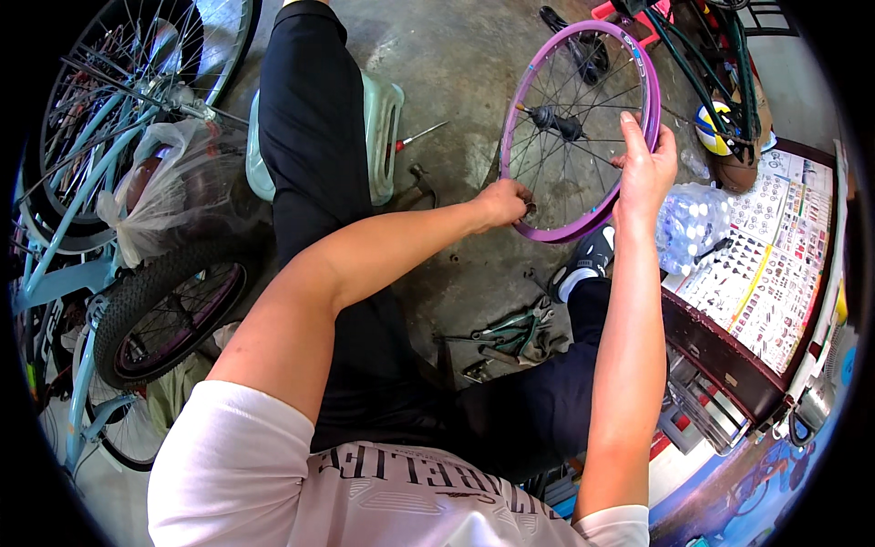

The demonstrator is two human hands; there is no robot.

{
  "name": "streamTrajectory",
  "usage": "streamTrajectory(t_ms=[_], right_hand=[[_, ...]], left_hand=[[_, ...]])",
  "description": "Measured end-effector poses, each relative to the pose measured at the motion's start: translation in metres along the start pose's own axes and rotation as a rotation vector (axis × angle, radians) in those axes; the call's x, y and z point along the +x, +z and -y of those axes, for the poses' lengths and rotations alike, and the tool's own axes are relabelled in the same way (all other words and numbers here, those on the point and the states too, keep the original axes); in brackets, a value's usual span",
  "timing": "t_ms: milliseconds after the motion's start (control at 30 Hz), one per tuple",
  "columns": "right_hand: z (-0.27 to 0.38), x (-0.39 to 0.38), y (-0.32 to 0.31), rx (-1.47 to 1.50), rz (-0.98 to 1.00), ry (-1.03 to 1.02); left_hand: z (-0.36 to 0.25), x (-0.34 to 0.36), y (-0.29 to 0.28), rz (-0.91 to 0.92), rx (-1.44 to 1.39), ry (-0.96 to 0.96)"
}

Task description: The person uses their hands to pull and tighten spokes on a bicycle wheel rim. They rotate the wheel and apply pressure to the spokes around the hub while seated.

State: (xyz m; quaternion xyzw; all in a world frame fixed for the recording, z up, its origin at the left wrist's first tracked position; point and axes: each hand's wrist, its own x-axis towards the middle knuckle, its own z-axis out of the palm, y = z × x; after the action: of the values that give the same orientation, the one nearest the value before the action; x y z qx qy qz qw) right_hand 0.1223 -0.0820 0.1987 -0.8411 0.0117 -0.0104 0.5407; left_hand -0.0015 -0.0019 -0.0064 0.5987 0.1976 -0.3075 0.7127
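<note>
A bicycle wheel with a purple rim, dark spokes and no tyre is held upright and tilted in front of me. Its black hub sits in the middle. My right hand is closed around the rim's right side, the thumb on one face and the fingers reaching toward the spokes. At the lower left of the rim, my left hand is closed in a pinch beside the spoke ends. A small dark thing shows at its fingertips, too small to name.
Pliers and other hand tools lie on the floor between my legs. A hammer and a red-handled screwdriver lie near a pale green stool. Bicycles and a tyred wheel crowd the left. Bottles in plastic stand beside a chart-covered table.
</note>
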Motion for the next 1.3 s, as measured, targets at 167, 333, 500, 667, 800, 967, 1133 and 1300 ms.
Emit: streamTrajectory(t_ms=[167,333,500,667,800,967,1133,1300], right_hand=[[-0.005,0.007,-0.010,-0.062,-0.011,-0.020],[-0.014,-0.007,-0.018,-0.425,0.021,-0.213],[-0.023,-0.015,-0.031,-0.434,0.005,-0.306],[-0.021,-0.014,-0.030,-0.303,0.018,-0.245],[-0.014,-0.014,-0.024,-0.165,-0.003,-0.145],[-0.013,-0.018,-0.022,-0.108,-0.021,-0.112],[-0.020,-0.017,-0.027,-0.124,-0.022,-0.130],[-0.022,-0.026,-0.030,-0.132,-0.040,-0.098]], left_hand=[[-0.028,-0.016,-0.002,0.155,-0.043,-0.058],[-0.038,-0.028,0.004,0.179,-0.128,-0.002],[-0.064,-0.047,0.019,0.332,-0.395,-0.048],[-0.062,-0.050,0.014,0.495,-0.576,-0.063],[-0.062,-0.043,0.007,0.587,-0.655,-0.090],[-0.072,-0.043,0.013,0.479,-0.338,-0.097],[-0.071,-0.044,0.011,0.548,-0.429,-0.039],[-0.070,-0.043,0.012,0.514,-0.277,-0.024]])
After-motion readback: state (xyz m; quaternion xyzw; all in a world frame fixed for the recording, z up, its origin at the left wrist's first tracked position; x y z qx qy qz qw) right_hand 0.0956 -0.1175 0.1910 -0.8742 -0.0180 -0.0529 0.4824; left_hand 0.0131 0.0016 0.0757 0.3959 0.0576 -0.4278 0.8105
